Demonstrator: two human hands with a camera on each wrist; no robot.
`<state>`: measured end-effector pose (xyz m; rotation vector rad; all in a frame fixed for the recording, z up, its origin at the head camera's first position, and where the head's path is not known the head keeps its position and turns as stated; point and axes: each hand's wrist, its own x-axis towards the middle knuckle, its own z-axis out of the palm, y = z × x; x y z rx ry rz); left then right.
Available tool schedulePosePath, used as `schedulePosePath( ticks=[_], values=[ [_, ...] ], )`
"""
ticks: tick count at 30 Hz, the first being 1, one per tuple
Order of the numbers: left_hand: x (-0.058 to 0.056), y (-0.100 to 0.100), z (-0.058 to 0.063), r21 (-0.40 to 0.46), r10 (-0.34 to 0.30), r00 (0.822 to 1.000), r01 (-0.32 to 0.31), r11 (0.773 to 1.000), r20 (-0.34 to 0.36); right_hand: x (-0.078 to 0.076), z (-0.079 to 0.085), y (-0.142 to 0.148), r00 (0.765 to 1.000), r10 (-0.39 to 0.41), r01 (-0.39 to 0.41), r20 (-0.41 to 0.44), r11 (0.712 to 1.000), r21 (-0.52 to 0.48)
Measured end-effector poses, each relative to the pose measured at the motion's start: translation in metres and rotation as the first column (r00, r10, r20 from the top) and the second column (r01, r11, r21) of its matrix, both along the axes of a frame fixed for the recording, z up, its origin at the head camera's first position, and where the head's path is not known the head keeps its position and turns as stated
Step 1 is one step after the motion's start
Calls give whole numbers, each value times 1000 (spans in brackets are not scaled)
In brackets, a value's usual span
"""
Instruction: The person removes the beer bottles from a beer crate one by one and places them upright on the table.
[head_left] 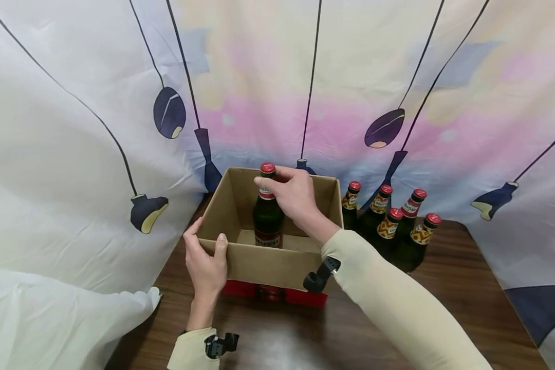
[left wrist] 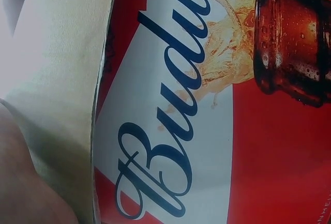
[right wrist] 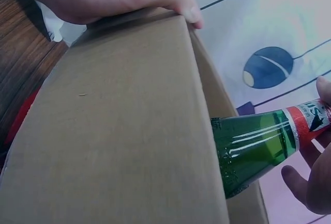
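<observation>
A green beer bottle [head_left: 268,218] with a red cap stands upright, partly inside an open cardboard box [head_left: 268,264]. My right hand [head_left: 293,192] pinches the bottle's neck between thumb and fingers; the right wrist view shows the bottle [right wrist: 253,146] and part of that hand [right wrist: 318,182]. At the box's near left corner, my left hand [head_left: 208,259] grips the rim, thumb on the front flap. The left wrist view shows the box's red and white printed front [left wrist: 170,115] under the folded-down flap [left wrist: 62,69]. The bottle's base is hidden by the box front.
Several green bottles [head_left: 388,226] with red caps stand close together to the right of the box, on a dark wooden table [head_left: 462,288]. A patterned cloth [head_left: 259,82] hangs behind. White fabric [head_left: 65,313] bunches up at the table's left side.
</observation>
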<state>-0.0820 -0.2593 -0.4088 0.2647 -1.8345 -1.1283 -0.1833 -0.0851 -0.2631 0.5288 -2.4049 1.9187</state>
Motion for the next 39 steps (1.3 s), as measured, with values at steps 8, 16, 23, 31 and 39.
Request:
schedulePosePath(
  ticks=[8, 16, 23, 31, 39],
  values=[
    [4, -2, -2, 1, 4, 1000, -4, 1000, -4, 12, 15, 33, 1000, 12, -12, 1, 1000, -14],
    [10, -7, 0, 4, 15, 1000, -15, 1000, -15, 18, 47, 65, 999, 6, -11, -46, 994, -107],
    [13, -9, 0, 14, 27, 1000, -27, 1000, -7, 13, 84, 89, 994, -52, 38, -97, 990, -135],
    [13, -8, -3, 10, 18, 1000, -18, 1000, -9, 10, 126, 116, 981, -96, 20, -169, 915, -403],
    [11, -5, -3, 8, 9, 1000, -9, 1000, -30, 11, 153, 136, 955, -181, 71, -233, 907, -416]
  ],
)
